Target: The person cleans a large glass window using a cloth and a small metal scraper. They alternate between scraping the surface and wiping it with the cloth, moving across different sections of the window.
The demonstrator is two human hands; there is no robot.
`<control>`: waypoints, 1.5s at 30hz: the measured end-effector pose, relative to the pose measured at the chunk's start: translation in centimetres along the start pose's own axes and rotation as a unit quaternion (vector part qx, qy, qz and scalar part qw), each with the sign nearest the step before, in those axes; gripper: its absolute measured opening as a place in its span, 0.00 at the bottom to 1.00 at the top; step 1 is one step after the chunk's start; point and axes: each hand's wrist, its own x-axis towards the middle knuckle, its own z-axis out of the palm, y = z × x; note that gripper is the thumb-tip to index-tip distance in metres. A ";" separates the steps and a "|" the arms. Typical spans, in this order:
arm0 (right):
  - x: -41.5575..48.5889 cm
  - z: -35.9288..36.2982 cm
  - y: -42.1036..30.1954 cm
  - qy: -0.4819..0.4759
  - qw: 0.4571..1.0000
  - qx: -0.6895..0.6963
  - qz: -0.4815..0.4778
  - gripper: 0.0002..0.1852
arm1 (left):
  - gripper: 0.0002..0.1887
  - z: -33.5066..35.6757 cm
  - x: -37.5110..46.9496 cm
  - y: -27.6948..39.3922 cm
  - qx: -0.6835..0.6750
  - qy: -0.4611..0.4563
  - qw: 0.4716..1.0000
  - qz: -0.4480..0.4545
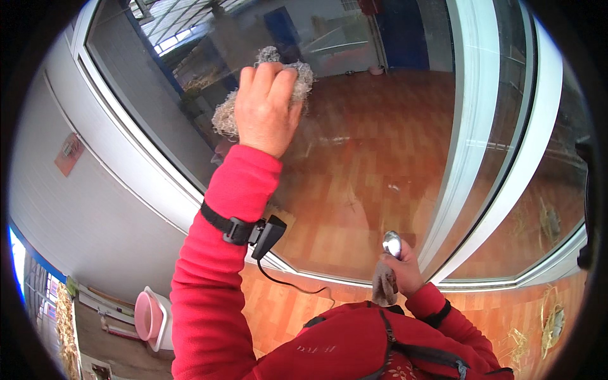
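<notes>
My left hand point(266, 104) grips a bunched, shaggy grey-beige cloth point(226, 116) against the upper part of a large glass pane point(370, 156). Part of the cloth is hidden under the palm and fingers. Lower down, near the pane's bottom edge, my right hand point(407, 270) holds a shiny rounded metal object point(392, 244), which looks like a spoon's bowl. A brownish-grey cloth point(384, 285) hangs from that same hand. A black strap with a small cabled device point(269, 237) sits around my left forearm.
White frame bars point(468, 142) edge the pane on the right. A light panel wall point(109, 209) carries a reddish card point(70, 154). A pink basin point(148, 315) rests against a white basin point(165, 327) at lower left. Straw point(517, 343) litters the wood-patterned floor point(266, 304).
</notes>
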 end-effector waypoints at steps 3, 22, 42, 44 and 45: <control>0.2 -0.6 0.4 -0.023 0.999 -0.036 0.026 0.18 | 0.11 0.5 1.0 -2.0 -0.029 0.065 0.976 -0.207; -0.6 -0.3 -0.3 -0.015 0.999 -0.021 0.029 0.17 | 0.22 1.7 -5.8 6.0 -0.085 -0.090 0.991 -0.050; -3.8 -1.9 -1.3 0.033 0.999 0.002 0.010 0.16 | 0.20 2.0 -7.7 13.7 -0.136 -0.152 0.976 -0.077; -4.1 -2.0 -1.4 0.040 0.999 -0.003 0.027 0.17 | 0.20 1.4 -7.1 12.4 -0.087 -0.117 0.976 -0.162; -4.2 -2.1 -1.5 0.074 0.996 0.014 0.039 0.19 | 0.19 1.3 -6.8 11.3 -0.053 -0.080 0.974 -0.204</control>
